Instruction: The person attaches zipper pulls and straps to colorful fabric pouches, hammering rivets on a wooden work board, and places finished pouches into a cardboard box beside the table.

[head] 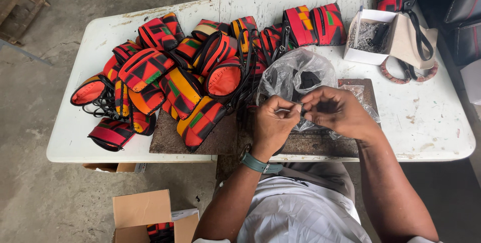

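My left hand and my right hand meet above a dark work board at the table's front edge. Their fingertips pinch a small dark piece between them; its shape is too small to make out. Just behind the hands lies a crumpled clear plastic bag with dark bits inside. A pile of several red, orange, yellow and black patterned pouches with black straps covers the table to the left.
A white folding table holds a small white box of metal parts at the right, beside a beige bag with a beaded ring handle. An open cardboard box holding more pouches stands on the concrete floor.
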